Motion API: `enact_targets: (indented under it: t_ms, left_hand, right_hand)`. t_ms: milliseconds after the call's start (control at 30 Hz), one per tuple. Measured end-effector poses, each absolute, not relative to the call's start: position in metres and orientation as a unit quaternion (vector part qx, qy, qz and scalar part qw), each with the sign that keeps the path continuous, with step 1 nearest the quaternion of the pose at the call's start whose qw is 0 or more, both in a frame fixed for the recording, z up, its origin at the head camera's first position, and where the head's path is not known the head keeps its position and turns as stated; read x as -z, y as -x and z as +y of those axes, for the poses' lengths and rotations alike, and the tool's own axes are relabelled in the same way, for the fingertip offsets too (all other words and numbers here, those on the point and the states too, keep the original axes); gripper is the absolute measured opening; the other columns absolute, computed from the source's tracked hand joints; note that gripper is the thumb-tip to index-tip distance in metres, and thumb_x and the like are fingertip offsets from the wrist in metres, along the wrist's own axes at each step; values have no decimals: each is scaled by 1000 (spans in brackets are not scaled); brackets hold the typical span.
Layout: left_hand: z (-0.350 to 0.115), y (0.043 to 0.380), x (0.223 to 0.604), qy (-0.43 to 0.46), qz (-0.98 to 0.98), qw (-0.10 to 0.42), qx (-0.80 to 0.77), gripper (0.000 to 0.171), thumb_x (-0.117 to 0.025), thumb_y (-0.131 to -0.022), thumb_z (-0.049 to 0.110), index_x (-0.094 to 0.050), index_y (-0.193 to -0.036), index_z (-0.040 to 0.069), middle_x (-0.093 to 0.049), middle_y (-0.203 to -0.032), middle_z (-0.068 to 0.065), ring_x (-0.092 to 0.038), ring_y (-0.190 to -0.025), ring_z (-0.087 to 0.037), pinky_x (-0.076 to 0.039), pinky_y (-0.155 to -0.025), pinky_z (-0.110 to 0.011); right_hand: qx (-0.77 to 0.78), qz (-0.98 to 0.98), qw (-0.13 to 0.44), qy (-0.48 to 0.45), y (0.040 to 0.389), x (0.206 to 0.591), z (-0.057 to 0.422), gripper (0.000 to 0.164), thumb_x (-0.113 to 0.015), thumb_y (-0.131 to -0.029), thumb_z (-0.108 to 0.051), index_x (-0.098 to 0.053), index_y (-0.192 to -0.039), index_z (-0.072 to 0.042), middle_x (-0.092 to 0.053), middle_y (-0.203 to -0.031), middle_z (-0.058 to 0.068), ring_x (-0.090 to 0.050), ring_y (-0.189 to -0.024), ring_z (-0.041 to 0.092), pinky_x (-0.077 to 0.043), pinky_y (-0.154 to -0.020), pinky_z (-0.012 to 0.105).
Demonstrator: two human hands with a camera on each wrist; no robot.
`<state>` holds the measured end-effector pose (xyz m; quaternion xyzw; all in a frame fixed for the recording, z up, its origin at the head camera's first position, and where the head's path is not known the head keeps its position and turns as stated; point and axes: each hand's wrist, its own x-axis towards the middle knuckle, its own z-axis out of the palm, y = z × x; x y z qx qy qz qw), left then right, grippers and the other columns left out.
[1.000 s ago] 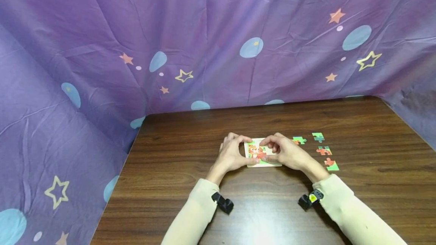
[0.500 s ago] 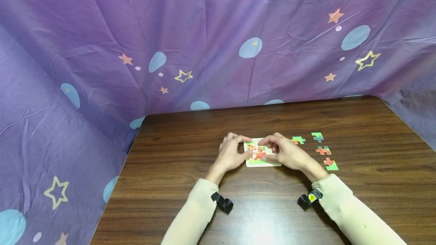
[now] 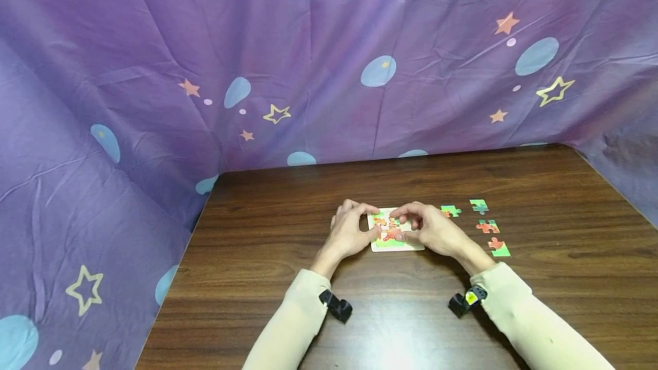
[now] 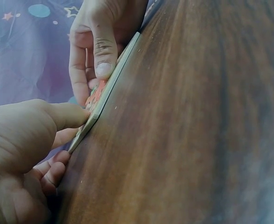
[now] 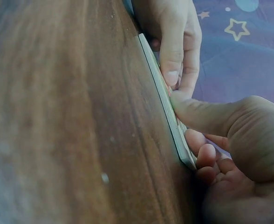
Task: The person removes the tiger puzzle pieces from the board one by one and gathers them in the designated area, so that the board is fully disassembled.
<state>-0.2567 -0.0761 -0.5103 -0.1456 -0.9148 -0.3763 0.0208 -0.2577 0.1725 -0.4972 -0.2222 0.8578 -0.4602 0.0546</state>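
Observation:
A small white-framed puzzle board lies on the table between my hands, its left part filled with red, white and green picture pieces. My left hand grips its left side, with the index finger at the far corner and the thumb on the pieces. On the right, my right hand spans a red-and-green puzzle piece between thumb and index finger, low over the board. The left wrist view shows the board's thin pale edge along the tabletop. Part of the board's right side is hidden beneath my right hand.
Several loose puzzle pieces lie to the right: a green one close to my right hand, a green-and-teal one, a red-and-teal one and a red-and-green one. A purple star-patterned cloth hangs behind the brown table.
My left thumb has drawn back from the board's near side toward its left part, baring pieces there. My right hand's fingers have shifted slightly; the loose pieces have stayed put.

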Motion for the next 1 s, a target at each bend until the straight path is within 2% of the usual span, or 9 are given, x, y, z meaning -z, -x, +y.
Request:
enact_targets:
  t_ms: [167, 500, 667, 800, 1000]
  left_hand:
    - [-76, 251, 499, 147, -922, 10, 358, 42, -84, -95, 29, -77, -136, 24, -62, -134, -7, -56, -128, -26, -43, -109, -46]
    - [-76, 249, 497, 148, -921, 13, 359, 41, -82, -95, 29, -77, -136, 23, -61, -133, -7, -55, -128, -25, -43, -110, -46]
    - [-76, 249, 498, 150, -920, 16, 361, 41, -82, -95, 29, -78, -135, 22, -62, -133, -7, -55, -127, -25, -43, -108, -46]
    - [-77, 249, 497, 154, -920, 14, 361, 41, -82, -96, 30, -78, -136, 23, -62, -132, -6, -56, -126, -24, -43, -107, -45]
    - [-78, 257, 511, 159, -912, 12, 378, 45, -84, -93, 32, -77, -137, 25, -59, -132, -6, -53, -125, -25, -41, -110, -47]
  right_hand:
    - [470, 856, 54, 209, 257, 498, 173, 40, -92, -92, -13, -78, -129, -6, -72, -107, 9, -54, -82, 18, -43, -68, 24]
    - [465, 862, 47, 196, 260, 496, 172, 32, -93, -87, -6, -81, -116, -6, -75, -99, 7, -57, -80, 15, -45, -67, 23]
    - [462, 864, 46, 195, 260, 496, 172, 29, -95, -88, -11, -81, -113, -7, -74, -95, 5, -58, -80, 15, -46, -68, 24]
    - [463, 863, 48, 198, 261, 496, 173, 30, -95, -89, -16, -81, -113, -7, -75, -97, 4, -58, -80, 16, -46, -68, 24]
    - [471, 855, 65, 208, 261, 496, 177, 27, -90, -92, -8, -81, -117, -5, -76, -102, 5, -59, -84, 16, -48, -71, 23]
